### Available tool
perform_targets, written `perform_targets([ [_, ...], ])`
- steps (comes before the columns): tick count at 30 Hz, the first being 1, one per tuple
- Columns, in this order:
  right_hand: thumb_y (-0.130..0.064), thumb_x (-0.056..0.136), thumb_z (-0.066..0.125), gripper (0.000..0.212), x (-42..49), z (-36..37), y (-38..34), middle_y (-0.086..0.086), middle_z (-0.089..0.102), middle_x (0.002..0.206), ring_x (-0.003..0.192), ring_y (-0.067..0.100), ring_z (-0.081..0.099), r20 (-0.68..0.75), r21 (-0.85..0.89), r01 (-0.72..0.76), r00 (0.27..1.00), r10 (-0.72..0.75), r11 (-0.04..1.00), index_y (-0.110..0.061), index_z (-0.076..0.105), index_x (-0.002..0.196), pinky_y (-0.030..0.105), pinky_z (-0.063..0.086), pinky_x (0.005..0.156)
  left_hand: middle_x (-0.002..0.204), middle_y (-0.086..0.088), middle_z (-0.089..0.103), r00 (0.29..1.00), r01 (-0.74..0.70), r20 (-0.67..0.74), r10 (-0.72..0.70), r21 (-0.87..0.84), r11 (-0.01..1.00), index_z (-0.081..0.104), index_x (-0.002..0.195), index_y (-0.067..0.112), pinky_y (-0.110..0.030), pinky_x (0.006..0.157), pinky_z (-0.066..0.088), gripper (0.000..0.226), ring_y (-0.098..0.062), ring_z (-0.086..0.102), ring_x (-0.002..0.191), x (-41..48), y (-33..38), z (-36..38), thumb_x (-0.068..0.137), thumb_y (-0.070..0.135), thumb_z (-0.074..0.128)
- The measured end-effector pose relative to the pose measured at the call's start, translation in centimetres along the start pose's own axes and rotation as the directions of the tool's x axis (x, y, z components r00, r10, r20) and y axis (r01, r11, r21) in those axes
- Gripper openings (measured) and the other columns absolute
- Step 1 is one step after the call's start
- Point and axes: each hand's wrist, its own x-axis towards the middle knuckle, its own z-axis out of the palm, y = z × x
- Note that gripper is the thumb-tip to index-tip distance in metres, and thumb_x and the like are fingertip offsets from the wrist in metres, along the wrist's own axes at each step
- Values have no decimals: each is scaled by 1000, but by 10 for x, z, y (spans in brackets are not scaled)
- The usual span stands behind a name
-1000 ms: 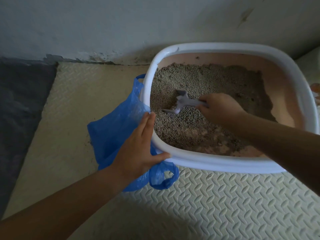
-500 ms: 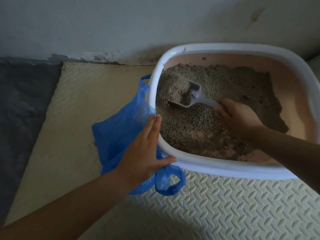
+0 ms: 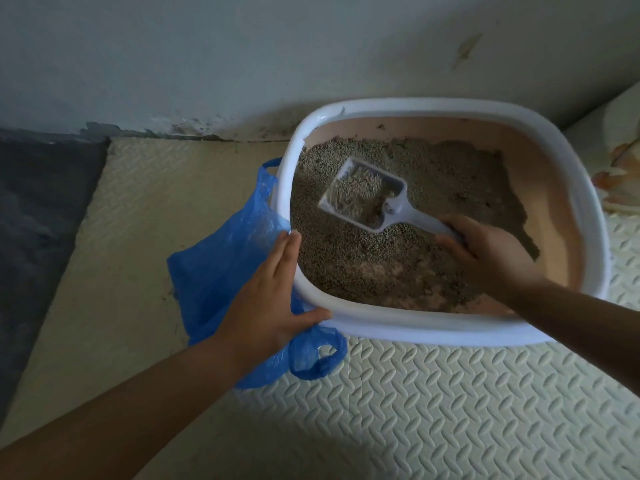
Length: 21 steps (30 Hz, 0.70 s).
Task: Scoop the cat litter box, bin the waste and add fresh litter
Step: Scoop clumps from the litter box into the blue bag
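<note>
- Gripping the handle of the scoop (image 3: 362, 195), the right hand (image 3: 485, 258) has its fingers curled round it. The slotted head seems lifted just clear of the litter (image 3: 363, 268), over the left half of the litter box (image 3: 415, 329), with granules in it.
- Flat and straight-fingered, the left hand (image 3: 273, 306) presses on the box's near-left corner with the thumb along the rim, pinning the blue bag (image 3: 214, 271) against the wall of the box.
- That bag worries me: it sags beside the box, and I can't see an open mouth from where I stand. A scoop tipped towards it could scatter grit over the foam mat (image 3: 450, 410).
- A hurried swing would shake the load through the slots.
- The scoop is hard, pale plastic. The box has a glossy white rim, rounded corners and a pink inside (bare at the near edge, where the litter runs thin). The litter is grey and pebbly, the bag thin, crinkly film with loop handles, and the mat cream with an embossed pattern.
</note>
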Motion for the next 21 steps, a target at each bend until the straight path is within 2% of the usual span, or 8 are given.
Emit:
perform_targets([
  [4, -28, 93, 53, 19, -7, -4, -5, -10, 51, 66, 56, 13, 48, -29, 24, -54, 998, 55, 998, -18, 58, 109, 23, 33, 50, 160, 15, -8, 1000, 4, 4, -4, 9, 1000, -4, 152, 30, 0, 100, 7, 109, 13, -3, 136, -1, 0, 0, 76, 54, 70],
  [7, -28, 93, 54, 22, -12, -5, -11, -11, 51, 67, 56, 11, 48, -7, 16, -22, 1000, 23, 1000, -20, 58, 113, 19, 32, 50, 160, 15, -8, 1000, 1, 5, -1, 10, 1000, -5, 153, 29, -7, 105, 10, 109, 11, -3, 137, -1, 1, 0, 76, 54, 70],
  [11, -26, 92, 56, 19, -16, -5, -17, -14, 49, 64, 57, 0, 46, -20, 38, -68, 997, 69, 997, -18, 58, 109, 21, 29, 48, 160, 14, -9, 1000, 0, 9, 0, 25, 1000, -5, 153, 28, -7, 105, 12, 109, 12, -2, 136, -1, 2, 0, 77, 54, 69],
  [16, -26, 93, 55, 15, -20, -4, -20, -12, 50, 63, 55, 2, 47, -37, 87, -144, 988, 147, 986, -17, 57, 105, 22, 27, 47, 160, 13, -8, 1000, -3, 4, 3, 28, 1000, -5, 153, 28, -10, 105, 14, 110, 11, -1, 135, -1, 2, -1, 77, 53, 70],
  [21, -27, 93, 55, 17, -22, -6, -23, -11, 52, 65, 56, 3, 48, -23, 90, -158, 987, 160, 983, -17, 57, 107, 22, 29, 47, 160, 13, -7, 1000, -15, -1, 15, 30, 999, -5, 153, 28, -11, 105, 14, 110, 10, 0, 136, -1, 1, 0, 76, 55, 69],
])
